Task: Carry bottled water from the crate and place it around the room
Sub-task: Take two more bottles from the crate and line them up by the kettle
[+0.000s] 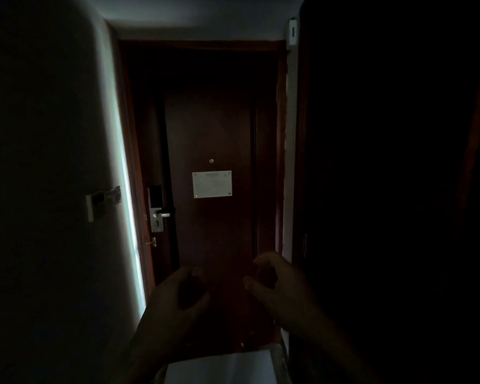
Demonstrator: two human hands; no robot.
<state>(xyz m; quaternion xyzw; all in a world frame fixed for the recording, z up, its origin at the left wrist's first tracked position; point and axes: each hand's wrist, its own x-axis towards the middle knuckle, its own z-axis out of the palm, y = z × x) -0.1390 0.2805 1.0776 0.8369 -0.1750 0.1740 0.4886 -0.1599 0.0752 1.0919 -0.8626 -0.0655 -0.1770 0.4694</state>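
No bottle and no crate can be made out in this dim hallway; where the water is, I cannot tell. Two hands are up in front of the chest: the left hand [182, 291] with fingers curled in, the right hand [266, 275] likewise curled, thumb forward. Both look loosely closed, a clear gap between them, but it is too dark to tell whether either grips anything. Beyond them stands one dark brown door [211, 120], shut, carrying one pale notice plate [212, 184] with one small peephole [211, 161] just above. On its left edge sits one metal lock with a lever handle [158, 213]. One wall switch panel [103, 202] sticks out from the pale left wall [53, 134]. The right side is nearly black. At the bottom edge, a pale flat shape [222, 367] is cut off and unreadable.
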